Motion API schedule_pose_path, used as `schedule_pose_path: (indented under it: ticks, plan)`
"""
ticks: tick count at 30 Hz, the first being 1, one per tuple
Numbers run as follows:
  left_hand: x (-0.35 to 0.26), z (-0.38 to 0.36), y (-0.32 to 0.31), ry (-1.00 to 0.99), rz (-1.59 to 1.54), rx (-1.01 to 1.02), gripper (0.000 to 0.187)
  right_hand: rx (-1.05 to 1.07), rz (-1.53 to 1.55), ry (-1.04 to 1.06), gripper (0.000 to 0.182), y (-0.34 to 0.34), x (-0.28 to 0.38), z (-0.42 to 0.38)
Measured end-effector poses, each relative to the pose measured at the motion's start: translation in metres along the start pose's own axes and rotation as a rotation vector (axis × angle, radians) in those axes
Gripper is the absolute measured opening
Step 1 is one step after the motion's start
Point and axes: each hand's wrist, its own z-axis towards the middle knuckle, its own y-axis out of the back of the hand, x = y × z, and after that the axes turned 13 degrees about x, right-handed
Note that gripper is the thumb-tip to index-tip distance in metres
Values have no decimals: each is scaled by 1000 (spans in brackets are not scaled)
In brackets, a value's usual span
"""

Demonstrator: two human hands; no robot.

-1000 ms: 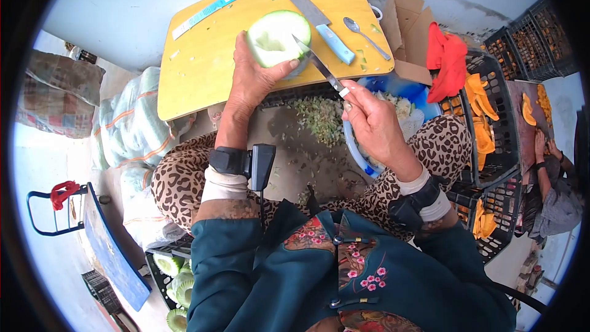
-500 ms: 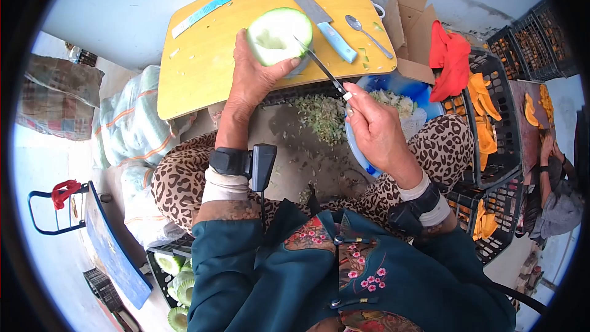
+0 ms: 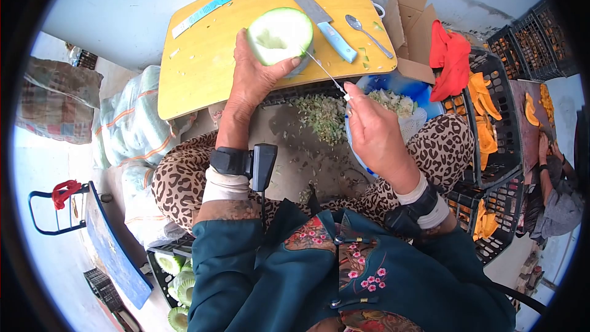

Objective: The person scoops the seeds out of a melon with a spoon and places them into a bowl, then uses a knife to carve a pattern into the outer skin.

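On the yellow table (image 3: 203,67), a cut green-rinded melon (image 3: 289,21) stands with its white, hollowed side facing up. My left hand (image 3: 255,67) grips its near left side, thumb along the front. My right hand (image 3: 378,129) is closed around the handle of a slim knife (image 3: 326,72). The thin blade reaches up and left, its tip at the melon's lower right rim. A wide knife with a light blue handle (image 3: 337,42) lies to the right of the melon, beside a metal spoon (image 3: 369,35). At the back left lies a blue-and-white knife sleeve (image 3: 209,11).
Vegetable scraps (image 3: 322,117) cover the floor below the table, beside a blue basin (image 3: 362,160). Black crates (image 3: 501,117) of orange squash pieces stand right, near a red cloth (image 3: 448,55) and cardboard box (image 3: 405,21). Another person's hands (image 3: 547,150) are at far right.
The knife has drawn back from the melon's opening to its rim, and its blade has turned edge-on. My left hand and the melon stay about where they were.
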Motion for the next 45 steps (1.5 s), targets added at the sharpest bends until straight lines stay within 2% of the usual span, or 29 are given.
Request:
schedule_pose_path:
  ticks: [3, 9, 12, 15, 21, 30, 33, 45]
  plan:
    - [-1, 1, 0, -10, 8, 1, 95, 70, -147, -97, 43, 1, 13, -4]
    - [2, 1, -1, -26, 0, -25, 92, 34, -73, -53, 44, -3, 13, -4]
    - [4, 1, -1, -20, 18, -15, 95, -72, 218, -15, 38, -9, -1, 0]
    - [5, 2, -1, -5, 33, -16, 95, 34, 513, -185, 34, 2, -3, 4]
    - [1, 0, -1, -14, 16, -18, 91, 28, 590, -231, 36, 9, -4, 3]
    - [-11, -2, -2, -13, -46, 4, 88, 4, 488, -108, 35, 4, -7, 2]
    - [-10, -2, -2, 4, -43, -9, 88, -36, 370, -50, 34, 4, -8, 2]
    - [-9, -1, -2, -1, -27, -3, 88, -7, 318, -42, 33, 13, 0, 3]
